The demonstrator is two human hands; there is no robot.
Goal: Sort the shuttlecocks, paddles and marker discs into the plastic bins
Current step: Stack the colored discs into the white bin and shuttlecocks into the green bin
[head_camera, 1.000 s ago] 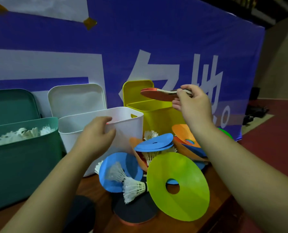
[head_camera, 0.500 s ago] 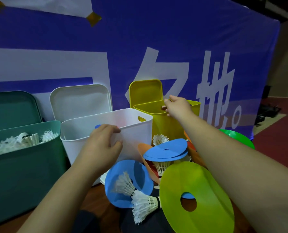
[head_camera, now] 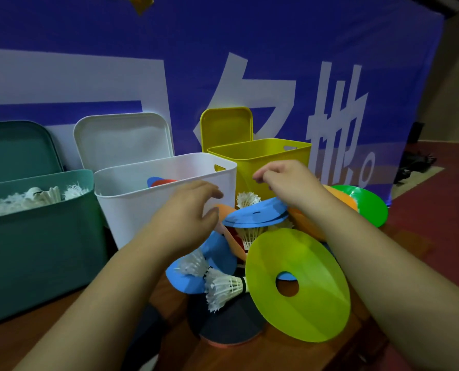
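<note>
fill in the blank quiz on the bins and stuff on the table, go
The teal bin holds white ____. The yellow bin stands to the ____ of the white bin. The yellow-green marker disc has a round ____ in its middle. The yellow bin's ____ stands upright behind it.
Missing words: shuttlecocks; right; hole; lid.

white bin (head_camera: 148, 218), yellow bin (head_camera: 260, 167): mouths open, centre | lids (head_camera: 121, 137) upright behind, back shut off | lime disc (head_camera: 316, 303) tilted, crowding lower right | table (head_camera: 49, 341) open lower left
</note>
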